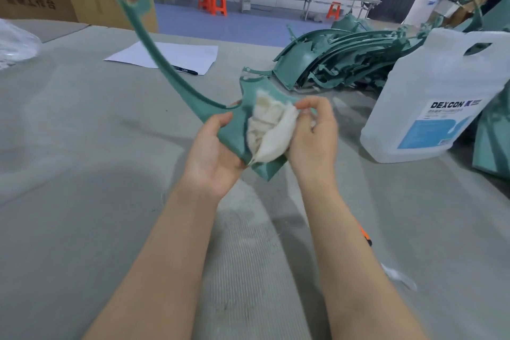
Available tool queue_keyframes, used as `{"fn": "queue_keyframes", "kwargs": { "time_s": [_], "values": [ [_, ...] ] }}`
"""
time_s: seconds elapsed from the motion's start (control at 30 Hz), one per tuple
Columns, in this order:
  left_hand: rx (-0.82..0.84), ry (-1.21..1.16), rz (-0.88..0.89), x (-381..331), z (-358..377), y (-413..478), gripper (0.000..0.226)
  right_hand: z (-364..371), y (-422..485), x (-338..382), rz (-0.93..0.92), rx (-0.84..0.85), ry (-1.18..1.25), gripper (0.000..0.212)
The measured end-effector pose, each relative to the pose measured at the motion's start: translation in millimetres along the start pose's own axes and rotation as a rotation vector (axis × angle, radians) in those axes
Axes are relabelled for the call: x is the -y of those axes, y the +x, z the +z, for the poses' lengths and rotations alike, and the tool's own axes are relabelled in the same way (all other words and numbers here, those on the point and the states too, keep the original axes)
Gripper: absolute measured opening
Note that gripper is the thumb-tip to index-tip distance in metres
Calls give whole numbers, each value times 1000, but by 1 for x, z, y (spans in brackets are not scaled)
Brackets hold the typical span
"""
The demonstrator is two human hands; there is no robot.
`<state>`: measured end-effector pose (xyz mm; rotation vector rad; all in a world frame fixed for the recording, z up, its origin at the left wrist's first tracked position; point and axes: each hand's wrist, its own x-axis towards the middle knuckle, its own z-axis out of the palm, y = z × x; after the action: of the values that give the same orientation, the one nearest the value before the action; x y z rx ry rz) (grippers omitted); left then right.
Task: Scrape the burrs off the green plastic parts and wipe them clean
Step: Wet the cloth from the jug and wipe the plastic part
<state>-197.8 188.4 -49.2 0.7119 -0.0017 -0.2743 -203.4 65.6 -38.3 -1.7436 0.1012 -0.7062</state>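
My left hand grips the green plastic part above the table; its long arm sweeps up and away to the left. My right hand pinches a white cloth against it. Beyond stand a translucent jug, contents unclear, and a green parts pile.

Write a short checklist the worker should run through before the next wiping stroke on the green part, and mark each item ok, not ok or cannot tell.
1. Left hand grips the green part at its wide end: ok.
2. Right hand holds the white cloth against the part: ok.
3. Part lifted off the grey table, long arm free in the air: ok.
4. Burrs all scraped off: cannot tell.
5. Cloth wetted from the DEXCON jug: cannot tell.
6. Pile of green parts within reach behind: ok.
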Motion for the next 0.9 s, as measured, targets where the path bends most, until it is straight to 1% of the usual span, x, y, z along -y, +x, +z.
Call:
{"fn": "queue_keyframes", "kwargs": {
  "time_s": [0.07,0.1,0.13,0.17,0.2,0.23,0.33,0.37,0.4,0.47,0.53,0.57,0.6,0.63,0.7,0.77,0.83,0.9],
  "values": [
    [-17,-1,53,-2,-3,0,32,-8,8,-1,110,-167,98,19],
    [-22,13,66,-2,-4,0,31,-12,10,-1,145,-213,154,18],
    [-23,26,74,-1,-3,0,32,-14,11,-1,165,-218,212,20],
    [-19,35,79,0,-2,0,33,-14,10,-1,159,-183,254,22],
    [-6,39,81,1,0,1,35,-12,7,0,113,-113,251,23],
    [11,40,79,3,1,1,37,-8,2,2,20,-12,158,26],
    [7,-8,52,4,1,2,33,14,-19,0,-380,360,-295,52],
    [4,-31,48,3,-1,3,31,23,-24,-2,-443,440,-383,55],
    [7,-56,53,2,-2,4,30,28,-26,-5,-468,464,-432,53],
    [17,-74,81,2,-2,4,29,26,-18,-11,-449,386,-450,47],
    [31,-14,88,5,0,3,28,16,-4,-16,-312,269,-481,47],
    [33,12,81,8,2,3,28,12,-1,-20,-237,254,-505,49],
    [35,21,75,10,4,3,29,11,-3,-21,-205,271,-504,52],
    [30,12,74,9,4,4,29,15,-9,-19,-227,310,-463,56],
    [-6,-45,89,3,0,5,28,30,-30,-12,-349,417,-341,62],
    [-39,-101,119,-6,-8,7,33,42,-43,-6,-432,511,-306,60],
    [-42,-141,146,-9,-12,7,35,44,-38,-6,-462,519,-296,55],
    [0,-141,151,-8,-10,6,28,35,-25,-14,-405,428,-309,53]
  ]
}}
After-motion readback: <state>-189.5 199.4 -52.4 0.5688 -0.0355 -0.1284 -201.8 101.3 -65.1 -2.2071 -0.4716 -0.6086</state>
